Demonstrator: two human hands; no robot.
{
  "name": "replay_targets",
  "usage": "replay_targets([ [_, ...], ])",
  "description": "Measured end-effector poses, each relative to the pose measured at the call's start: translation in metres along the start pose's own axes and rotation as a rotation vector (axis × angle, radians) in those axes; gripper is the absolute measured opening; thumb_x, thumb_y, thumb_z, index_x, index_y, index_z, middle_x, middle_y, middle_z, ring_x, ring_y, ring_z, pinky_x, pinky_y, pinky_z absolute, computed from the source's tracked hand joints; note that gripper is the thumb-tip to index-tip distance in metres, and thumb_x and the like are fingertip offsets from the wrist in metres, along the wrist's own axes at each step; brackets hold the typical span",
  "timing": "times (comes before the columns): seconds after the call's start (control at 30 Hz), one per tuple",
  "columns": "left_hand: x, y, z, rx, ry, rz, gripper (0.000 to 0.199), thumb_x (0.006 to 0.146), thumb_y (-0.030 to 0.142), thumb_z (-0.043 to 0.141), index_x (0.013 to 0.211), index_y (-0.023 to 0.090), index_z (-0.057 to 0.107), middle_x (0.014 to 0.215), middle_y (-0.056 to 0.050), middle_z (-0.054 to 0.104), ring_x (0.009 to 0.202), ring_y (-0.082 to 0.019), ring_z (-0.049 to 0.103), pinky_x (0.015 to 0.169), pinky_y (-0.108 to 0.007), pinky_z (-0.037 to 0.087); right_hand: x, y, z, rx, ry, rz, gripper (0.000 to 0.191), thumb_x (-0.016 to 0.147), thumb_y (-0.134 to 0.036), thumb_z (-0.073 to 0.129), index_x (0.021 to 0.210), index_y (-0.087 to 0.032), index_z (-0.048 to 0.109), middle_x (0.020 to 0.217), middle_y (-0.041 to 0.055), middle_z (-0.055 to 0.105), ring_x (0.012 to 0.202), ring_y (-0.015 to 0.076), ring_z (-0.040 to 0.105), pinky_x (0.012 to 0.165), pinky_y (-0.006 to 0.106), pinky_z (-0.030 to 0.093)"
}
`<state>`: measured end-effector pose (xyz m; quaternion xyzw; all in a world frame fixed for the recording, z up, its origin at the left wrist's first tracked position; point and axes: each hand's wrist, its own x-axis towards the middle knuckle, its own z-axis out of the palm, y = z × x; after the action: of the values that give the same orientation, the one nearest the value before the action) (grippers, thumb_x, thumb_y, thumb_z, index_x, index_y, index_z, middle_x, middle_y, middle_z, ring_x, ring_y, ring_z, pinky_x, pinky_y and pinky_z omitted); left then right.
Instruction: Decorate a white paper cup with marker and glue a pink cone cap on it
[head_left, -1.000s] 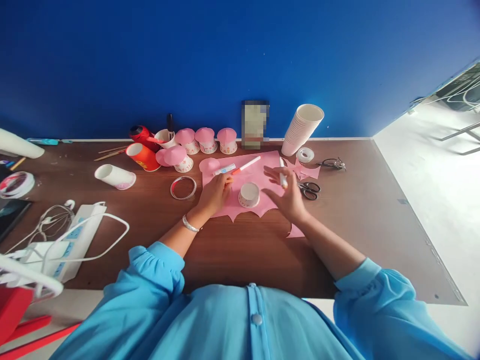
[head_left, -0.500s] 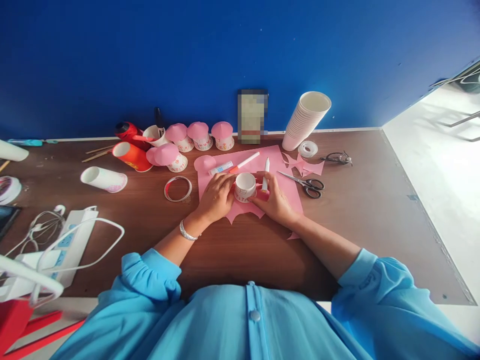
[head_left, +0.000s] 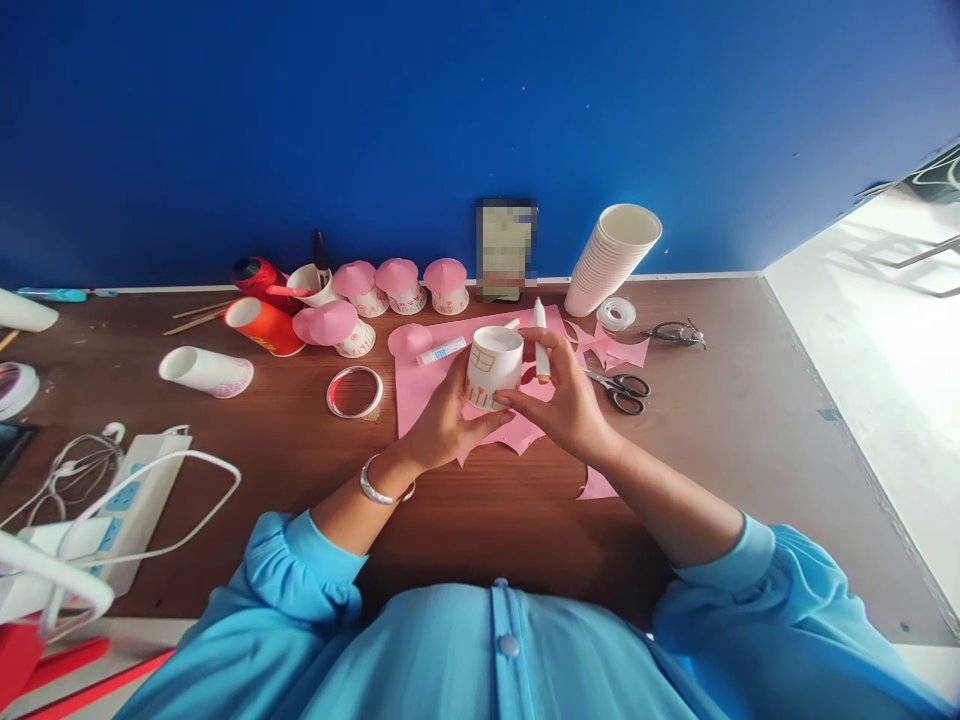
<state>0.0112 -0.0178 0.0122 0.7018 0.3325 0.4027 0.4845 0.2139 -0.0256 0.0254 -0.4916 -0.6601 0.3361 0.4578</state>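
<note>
A white paper cup (head_left: pixel 493 368) with a yellow window and red marks drawn on its side is held above the pink paper (head_left: pixel 420 395). My left hand (head_left: pixel 444 418) is wrapped round the cup's left side and bottom. In my right hand (head_left: pixel 566 395) is a white marker (head_left: pixel 541 340), held upright between the fingers, while the fingertips touch the cup's right side. Scissors (head_left: pixel 628 392) with black handles lie just right of my right hand, their blades partly hidden. A glue tube (head_left: pixel 441 350) rests on the pink paper behind my left hand.
Several small cups with pink cone tops (head_left: pixel 445 280) stand along the blue wall. A tall stack of cups (head_left: pixel 616 255), a phone (head_left: pixel 507 245), a tape roll (head_left: pixel 354 391), glasses (head_left: pixel 679 333), a lying cup (head_left: pixel 206 371) and a power strip (head_left: pixel 142 510) are around.
The cup has been raised off the paper and turned, so its drawn window shows more. My left hand has moved under its side. The marker has shifted slightly with my right hand.
</note>
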Motion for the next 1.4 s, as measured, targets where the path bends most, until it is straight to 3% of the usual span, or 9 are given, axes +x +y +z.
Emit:
replay_targets([
  [0.13,-0.001,0.001,-0.002,-0.128,0.047,-0.05,0.064,0.095,0.054,0.077,0.147,0.029,0.049,0.14,-0.014,0.069,0.127,-0.032,0.072,0.103,-0.051,0.066,0.007,-0.012,-0.011,0.111,0.164,-0.106,0.017,0.105,-0.043,0.063,0.112,-0.03,0.071,0.105,0.0049,0.078,0.085,0.0217,0.073,0.078,0.042,0.062],
  [0.3,-0.003,-0.011,-0.004,-0.099,0.135,-0.068,0.069,0.094,0.062,0.075,0.151,0.032,0.05,0.132,-0.012,0.071,0.118,-0.03,0.073,0.093,-0.048,0.069,0.01,-0.034,-0.033,0.43,0.328,-0.135,0.035,0.109,-0.059,0.052,0.112,-0.038,0.08,0.07,0.0001,0.062,0.055,0.0174,0.058,0.048,0.034,0.046],
  [0.4,-0.005,-0.018,0.0,-0.131,0.138,-0.066,0.073,0.094,0.066,0.072,0.155,0.033,0.048,0.133,-0.013,0.071,0.121,-0.032,0.073,0.094,-0.05,0.069,0.006,-0.045,-0.04,0.523,0.288,-0.115,0.038,0.105,-0.065,0.057,0.094,-0.037,0.079,0.064,-0.0005,0.053,0.052,0.0167,0.055,0.042,0.031,0.041],
  [0.57,-0.013,-0.026,0.006,-0.195,0.092,-0.106,0.073,0.095,0.068,0.07,0.155,0.035,0.044,0.137,-0.013,0.069,0.121,-0.032,0.073,0.098,-0.052,0.068,-0.005,-0.045,-0.031,0.698,0.125,-0.007,0.023,0.101,-0.046,0.071,0.085,-0.03,0.069,0.049,-0.0091,0.043,0.032,0.0102,0.033,0.032,0.025,0.031],
  [0.73,-0.015,-0.021,0.008,-0.186,0.105,-0.112,0.069,0.095,0.069,0.07,0.149,0.033,0.047,0.133,-0.012,0.071,0.119,-0.031,0.073,0.094,-0.049,0.068,-0.014,-0.036,-0.009,0.722,0.041,0.132,0.027,0.099,-0.054,0.069,0.1,-0.027,0.068,0.066,-0.0021,0.064,0.05,0.0163,0.057,0.044,0.031,0.048],
  [0.93,-0.014,-0.012,0.006,-0.175,0.091,-0.118,0.078,0.097,0.068,0.067,0.16,0.036,0.035,0.134,-0.013,0.069,0.116,-0.03,0.075,0.092,-0.049,0.068,-0.029,-0.044,-0.018,0.269,0.068,-0.188,0.004,0.099,-0.032,0.073,0.102,-0.032,0.07,0.073,0.0004,0.07,0.059,0.0197,0.065,0.052,0.037,0.051],
  [1.03,-0.015,-0.01,0.007,-0.119,0.07,-0.113,0.075,0.1,0.069,0.061,0.161,0.036,0.032,0.134,-0.013,0.069,0.117,-0.03,0.075,0.093,-0.049,0.068,-0.029,-0.046,-0.021,0.146,0.04,-0.368,0.026,0.098,-0.023,0.069,0.123,-0.028,0.069,0.089,0.0063,0.078,0.073,0.0233,0.076,0.059,0.039,0.06],
  [1.1,-0.015,-0.011,0.007,-0.115,0.075,-0.11,0.074,0.099,0.07,0.062,0.157,0.035,0.035,0.135,-0.013,0.068,0.12,-0.031,0.074,0.094,-0.049,0.067,-0.027,-0.042,-0.018,0.145,0.039,-0.415,0.027,0.095,-0.017,0.071,0.12,-0.027,0.07,0.088,0.0054,0.077,0.077,0.0228,0.077,0.061,0.037,0.062],
  [1.4,-0.007,-0.022,0.009,-0.393,0.129,-0.199,0.062,0.082,0.047,0.091,0.128,0.027,0.055,0.114,-0.005,0.071,0.105,-0.025,0.073,0.09,-0.042,0.064,-0.028,-0.013,0.003,0.307,0.026,-0.185,0.011,0.095,-0.014,0.07,0.099,-0.023,0.065,0.084,0.0021,0.07,0.072,0.016,0.068,0.06,0.029,0.054],
])
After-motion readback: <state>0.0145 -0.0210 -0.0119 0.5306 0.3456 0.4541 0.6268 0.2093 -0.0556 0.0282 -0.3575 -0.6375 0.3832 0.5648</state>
